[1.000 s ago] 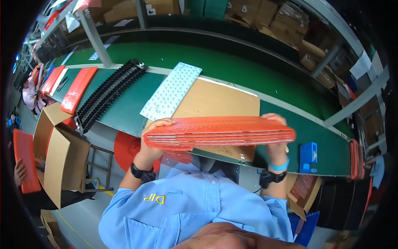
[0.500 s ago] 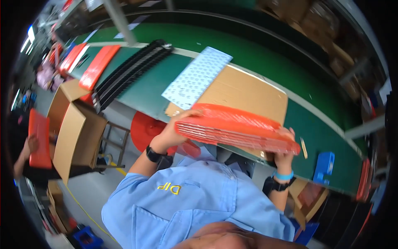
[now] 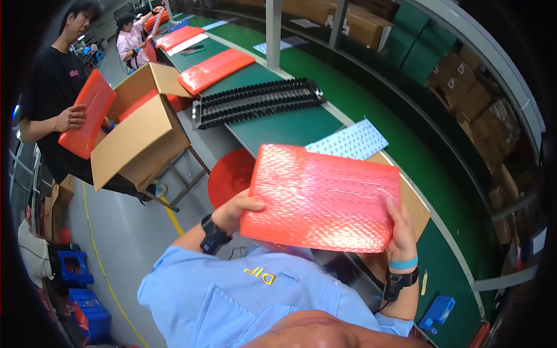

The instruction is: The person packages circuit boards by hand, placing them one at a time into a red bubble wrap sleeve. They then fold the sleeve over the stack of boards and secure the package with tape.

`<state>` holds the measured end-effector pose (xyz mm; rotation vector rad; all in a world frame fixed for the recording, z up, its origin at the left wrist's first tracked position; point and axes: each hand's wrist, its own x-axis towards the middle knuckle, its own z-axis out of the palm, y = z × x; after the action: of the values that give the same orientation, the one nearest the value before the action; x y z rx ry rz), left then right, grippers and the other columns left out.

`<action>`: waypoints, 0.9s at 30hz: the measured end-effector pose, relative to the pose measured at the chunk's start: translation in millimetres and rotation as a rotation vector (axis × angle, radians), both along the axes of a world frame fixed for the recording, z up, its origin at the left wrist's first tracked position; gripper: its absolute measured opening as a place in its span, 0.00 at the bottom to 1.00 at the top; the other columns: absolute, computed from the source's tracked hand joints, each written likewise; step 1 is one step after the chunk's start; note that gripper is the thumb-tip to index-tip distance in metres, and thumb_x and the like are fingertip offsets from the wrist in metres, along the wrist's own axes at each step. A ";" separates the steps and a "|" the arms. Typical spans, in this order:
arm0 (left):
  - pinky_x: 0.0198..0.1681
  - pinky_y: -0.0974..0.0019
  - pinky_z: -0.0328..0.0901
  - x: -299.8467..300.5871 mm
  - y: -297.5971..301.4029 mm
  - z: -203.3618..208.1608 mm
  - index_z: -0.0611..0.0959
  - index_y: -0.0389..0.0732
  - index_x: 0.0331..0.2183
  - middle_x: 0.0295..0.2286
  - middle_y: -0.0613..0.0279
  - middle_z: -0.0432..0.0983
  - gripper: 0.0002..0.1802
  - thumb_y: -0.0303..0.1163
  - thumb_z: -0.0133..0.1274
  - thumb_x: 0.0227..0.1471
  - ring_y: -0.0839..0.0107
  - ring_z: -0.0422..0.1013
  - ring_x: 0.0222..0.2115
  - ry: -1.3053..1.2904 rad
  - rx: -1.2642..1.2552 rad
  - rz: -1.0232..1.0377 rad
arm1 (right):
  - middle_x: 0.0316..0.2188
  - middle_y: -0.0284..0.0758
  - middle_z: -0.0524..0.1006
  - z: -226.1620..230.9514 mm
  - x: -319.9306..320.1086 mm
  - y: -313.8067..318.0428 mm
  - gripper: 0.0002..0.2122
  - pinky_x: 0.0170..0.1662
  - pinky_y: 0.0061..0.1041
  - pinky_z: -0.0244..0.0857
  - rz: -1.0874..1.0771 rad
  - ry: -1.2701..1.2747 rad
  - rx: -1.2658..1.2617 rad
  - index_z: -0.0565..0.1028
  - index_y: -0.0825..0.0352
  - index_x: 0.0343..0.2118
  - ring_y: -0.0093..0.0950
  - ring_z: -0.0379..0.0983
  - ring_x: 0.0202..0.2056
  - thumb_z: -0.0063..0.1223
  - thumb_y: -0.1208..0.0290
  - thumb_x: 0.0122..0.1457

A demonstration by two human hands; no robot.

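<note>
Since the earlier frame, the red pack (image 3: pixel 319 200) has tipped, so its wide face shows now and not its thin layered side. The view has swung too, and more of the floor and the big box (image 3: pixel 136 142) on the left can be seen.

The pack is up in the air in front of the person, by the near edge of the table (image 3: pixel 272 132). The left hand (image 3: pixel 235 210) pinches one short end, thumb on top; I can't see the fingers under it. The right hand (image 3: pixel 400 232) is closed on the other short end, but I can't tell how much of it goes underneath.

I'd guess the pack is not too heavy, squishy outside and stiff inside. The shiny wrap looks slippery, and what's in it might break, so the two short ends seem the best places to hold, with a palm low on each.

The wrap is clear, bumpy plastic, and the pack is a flat block. Behind it, a brown card (image 3: pixel 415 204) and a white sheet (image 3: pixel 355 140) with blue marks lie flat, toward the table's far edge. The long black rack (image 3: pixel 258 101) has rows of teeth, and its left end pokes past the near edge. A hard blue block (image 3: pixel 438 313) sits nearer the table's right end.
</note>
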<state>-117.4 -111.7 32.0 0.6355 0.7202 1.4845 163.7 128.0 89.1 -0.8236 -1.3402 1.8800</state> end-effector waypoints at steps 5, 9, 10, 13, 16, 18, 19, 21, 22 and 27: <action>0.56 0.49 0.66 -47.3 -52.9 -22.0 0.65 0.29 0.58 0.53 0.43 0.70 0.34 0.32 0.52 0.51 0.50 0.71 0.51 -0.173 0.055 0.525 | 0.43 0.35 0.78 5.2 -18.9 -18.3 0.15 0.45 0.26 0.70 0.107 -0.009 0.173 0.71 0.70 0.52 0.26 0.76 0.40 0.48 0.67 0.66; 0.52 0.56 0.70 -113.0 -64.9 19.4 0.68 0.29 0.55 0.49 0.49 0.74 0.29 0.32 0.52 0.54 0.56 0.74 0.47 0.044 0.105 0.976 | 0.36 0.35 0.78 -11.4 17.3 -8.3 0.09 0.41 0.24 0.71 0.318 -0.178 0.165 0.74 0.69 0.44 0.23 0.76 0.35 0.48 0.70 0.65; 0.52 0.58 0.70 -139.8 -61.5 27.0 0.69 0.30 0.55 0.48 0.51 0.75 0.29 0.31 0.54 0.53 0.58 0.75 0.45 0.186 0.080 1.062 | 0.36 0.35 0.78 -18.9 24.9 -9.1 0.09 0.41 0.24 0.71 0.317 -0.174 0.172 0.74 0.69 0.44 0.23 0.76 0.35 0.48 0.70 0.65; 0.48 0.59 0.72 -234.7 -28.2 47.6 0.72 0.34 0.53 0.46 0.55 0.76 0.27 0.30 0.57 0.52 0.62 0.76 0.43 0.320 0.093 1.131 | 0.32 0.36 0.79 -45.9 40.5 -16.6 0.07 0.38 0.22 0.71 0.287 -0.224 0.028 0.74 0.69 0.39 0.23 0.76 0.33 0.48 0.71 0.66; 0.49 0.57 0.71 -355.1 17.4 38.5 0.75 0.36 0.49 0.43 0.57 0.79 0.22 0.33 0.58 0.53 0.63 0.77 0.42 0.154 0.065 1.009 | 0.29 0.36 0.78 -73.1 51.7 -20.5 0.06 0.35 0.21 0.70 0.199 -0.271 0.062 0.74 0.69 0.37 0.22 0.75 0.30 0.48 0.72 0.66; 0.50 0.55 0.70 -423.3 53.6 17.0 0.77 0.36 0.48 0.42 0.56 0.79 0.21 0.36 0.57 0.55 0.61 0.77 0.42 0.108 0.056 0.957 | 0.29 0.36 0.79 -76.7 50.6 -20.5 0.06 0.35 0.20 0.70 0.127 -0.190 0.001 0.74 0.69 0.37 0.22 0.75 0.30 0.49 0.72 0.66; 0.52 0.53 0.70 -450.8 75.5 8.1 0.78 0.36 0.48 0.43 0.54 0.79 0.21 0.39 0.54 0.57 0.58 0.77 0.43 0.153 0.039 1.001 | 0.29 0.36 0.79 -77.5 52.4 -23.0 0.06 0.35 0.20 0.70 0.064 -0.107 -0.062 0.74 0.69 0.36 0.22 0.75 0.29 0.49 0.72 0.66; 0.50 0.54 0.69 -512.2 70.8 -4.3 0.79 0.33 0.47 0.43 0.49 0.79 0.28 0.50 0.51 0.58 0.58 0.76 0.44 0.428 -0.240 1.209 | 0.29 0.36 0.79 -79.4 58.5 -25.3 0.06 0.34 0.20 0.70 0.036 -0.035 -0.143 0.73 0.69 0.36 0.22 0.75 0.29 0.49 0.72 0.66; 0.50 0.55 0.68 -541.7 32.6 10.3 0.80 0.31 0.46 0.43 0.47 0.79 0.33 0.55 0.49 0.58 0.58 0.75 0.44 0.795 -0.557 1.353 | 0.29 0.36 0.79 -81.9 60.5 -16.2 0.05 0.35 0.20 0.70 0.083 -0.045 -0.080 0.73 0.69 0.35 0.22 0.75 0.29 0.49 0.73 0.66; 0.44 0.60 0.67 -419.0 94.8 39.8 0.81 0.30 0.42 0.32 0.53 0.80 0.34 0.57 0.52 0.58 0.59 0.75 0.35 0.968 -0.302 1.292 | 0.29 0.34 0.78 -80.1 44.3 -38.7 0.04 0.35 0.18 0.68 -0.031 -0.267 0.094 0.74 0.69 0.36 0.20 0.73 0.30 0.51 0.74 0.65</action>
<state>-536.3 -16.9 71.8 0.6534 2.3721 2.0810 208.1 89.3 8.9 -1.0685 -1.5543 1.7133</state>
